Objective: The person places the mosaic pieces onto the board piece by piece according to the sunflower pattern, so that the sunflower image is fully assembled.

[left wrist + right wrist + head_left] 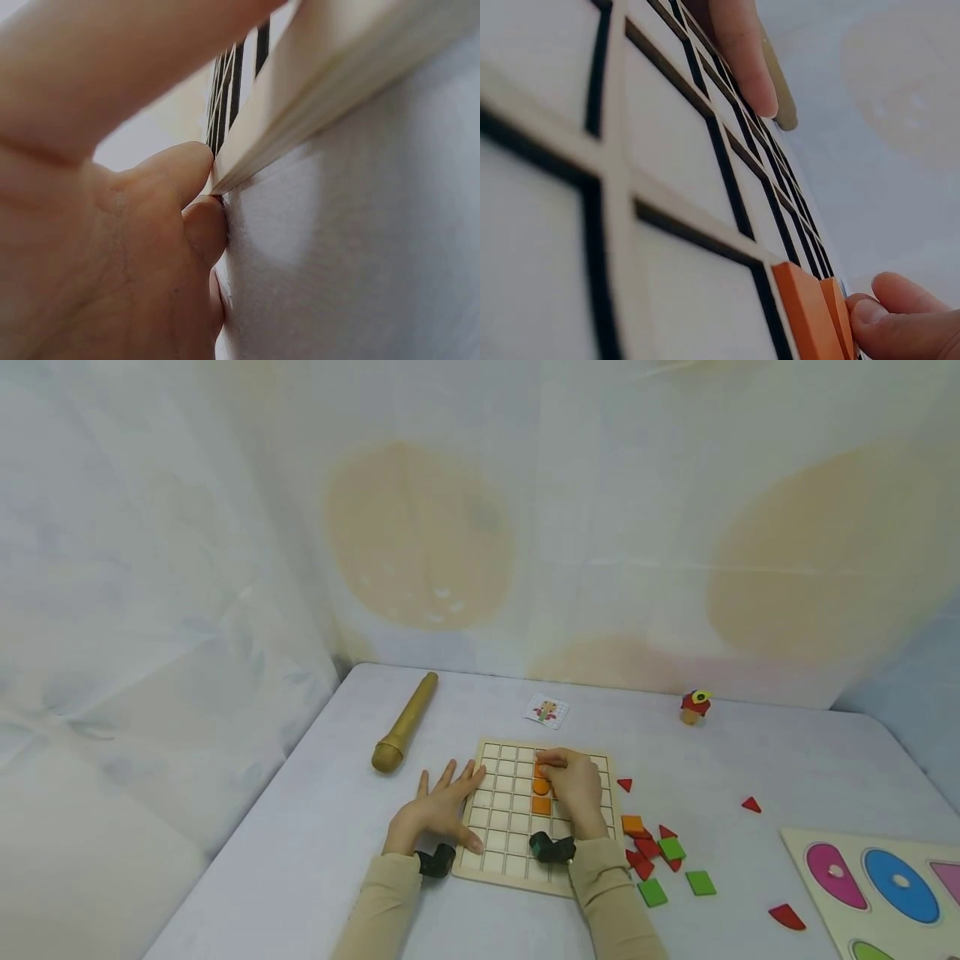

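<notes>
The top orange piece, just above the middle of the right half of the head view, looks like thin painted wood or hard plastic, so it should be light and stiff, unlikely to bend or break, though its smooth face could slide under a dry fingertip; it would be best taken by two opposite edges between thumb and forefinger, as a flat face offers little to grip. The grid board beneath should be rigid and light enough to skid on the smooth table, and is best steadied by its rim. The right hand comes up from the lower right of that view, its bent fingers and thumb drawn together on the top orange piece, seemingly pinching it, though the fingers hide much of the contact. Directly below the fingertips lie the round orange piece and, under that, the orange square, both just left of the palm. The left hand, left of centre in the lower half, holds nothing: its fingers are spread, with fingertips and thumb resting on the board's left edge, well apart from the orange pieces. Right of the board, toward the lower right, lie the loose red pieces and the green squares, nearer the right hand than the left
</notes>
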The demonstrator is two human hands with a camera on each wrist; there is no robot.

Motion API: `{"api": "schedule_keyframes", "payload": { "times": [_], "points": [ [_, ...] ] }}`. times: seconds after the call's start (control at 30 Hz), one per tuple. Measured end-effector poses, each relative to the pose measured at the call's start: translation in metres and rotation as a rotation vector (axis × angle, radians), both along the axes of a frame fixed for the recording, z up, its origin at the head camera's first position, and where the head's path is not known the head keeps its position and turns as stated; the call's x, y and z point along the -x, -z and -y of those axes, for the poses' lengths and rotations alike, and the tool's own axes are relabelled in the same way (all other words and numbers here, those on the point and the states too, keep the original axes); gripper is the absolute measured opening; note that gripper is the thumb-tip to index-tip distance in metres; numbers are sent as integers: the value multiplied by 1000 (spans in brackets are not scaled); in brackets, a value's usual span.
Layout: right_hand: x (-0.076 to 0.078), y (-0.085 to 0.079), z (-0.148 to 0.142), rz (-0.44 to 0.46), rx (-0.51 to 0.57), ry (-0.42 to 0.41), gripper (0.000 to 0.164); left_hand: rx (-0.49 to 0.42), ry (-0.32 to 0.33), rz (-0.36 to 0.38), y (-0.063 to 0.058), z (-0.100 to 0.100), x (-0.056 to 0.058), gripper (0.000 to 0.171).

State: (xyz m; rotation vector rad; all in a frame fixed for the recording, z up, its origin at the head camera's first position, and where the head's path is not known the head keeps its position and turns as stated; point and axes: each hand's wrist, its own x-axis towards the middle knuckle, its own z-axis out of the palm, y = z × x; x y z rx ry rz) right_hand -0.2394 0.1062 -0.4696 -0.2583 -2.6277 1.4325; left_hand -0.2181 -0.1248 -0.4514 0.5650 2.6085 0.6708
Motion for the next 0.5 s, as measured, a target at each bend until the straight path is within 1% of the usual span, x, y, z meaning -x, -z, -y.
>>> {"api": "schedule_keyframes", "payload": {
  "times": [0.1, 0.23, 0.3, 0.43, 0.47, 0.5],
  "points": [
    [-2, -2, -1, 24, 24, -22, 23, -1, 2, 2, 0, 0, 0, 121],
    [-3, -5, -3, 74, 90, -68, 42, 2, 2, 0, -1, 0, 0, 122],
    [-4, -5, -3, 85, 101, -92, 50, 4, 0, -4, -1, 0, 0, 123],
    [-5, -5, -4, 71, 89, -123, 51, 4, -2, -1, 0, 1, 1, 123],
    [-6, -4, -4, 61, 92, -130, 51, 3, -2, 1, 0, 1, 1, 123],
    [-6, -4, -5, 57, 116, -137, 50, 4, -4, 2, 1, 1, 0, 123]
  ]
}}
